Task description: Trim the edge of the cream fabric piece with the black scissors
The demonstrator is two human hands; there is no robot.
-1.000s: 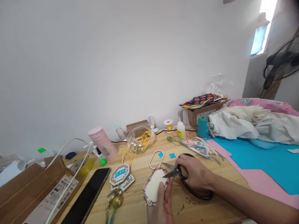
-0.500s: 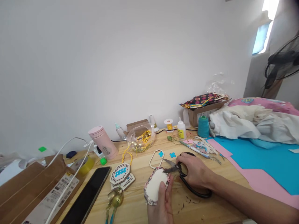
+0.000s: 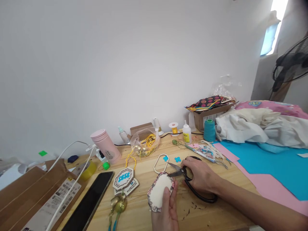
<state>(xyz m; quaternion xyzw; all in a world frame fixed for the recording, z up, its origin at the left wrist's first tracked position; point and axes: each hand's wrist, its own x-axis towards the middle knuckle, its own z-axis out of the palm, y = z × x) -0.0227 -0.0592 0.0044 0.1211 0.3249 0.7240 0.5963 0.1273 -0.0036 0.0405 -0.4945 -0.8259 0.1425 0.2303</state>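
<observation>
Low in the middle, my left hand (image 3: pixel 167 203) grips an oval cream panel (image 3: pixel 159 192) edged with gathered floral fabric, thumb lying across its face. My right hand (image 3: pixel 201 176) is closed round black-handled scissors (image 3: pixel 181 172). The scissors' blades are parted, and their tips reach the fabric edge at the panel's upper right. Just beyond lies a thin wooden oval frame (image 3: pixel 157 163), with one small blue flower shape (image 3: pixel 165 158) at its rim and another blue flower piece (image 3: pixel 177 159) beside it. Dark snippets (image 3: pixel 190 210) lie on the wood below the scissors.
Left of my hands are octagonal wooden ornaments (image 3: pixel 123 178), gold bells (image 3: pixel 120 205), a phone (image 3: pixel 90 200) and a cardboard box (image 3: pixel 36 192). Behind stand a pink tumbler (image 3: pixel 106 146), glue bottle (image 3: pixel 187 133) and teal thread cone (image 3: pixel 209 131). Blue sheets (image 3: pixel 276 163) cover the right.
Almost nothing differs. The panel and both hands keep their places apart from a very slight shift to the left, and the scissors remain parted at the fabric edge.
</observation>
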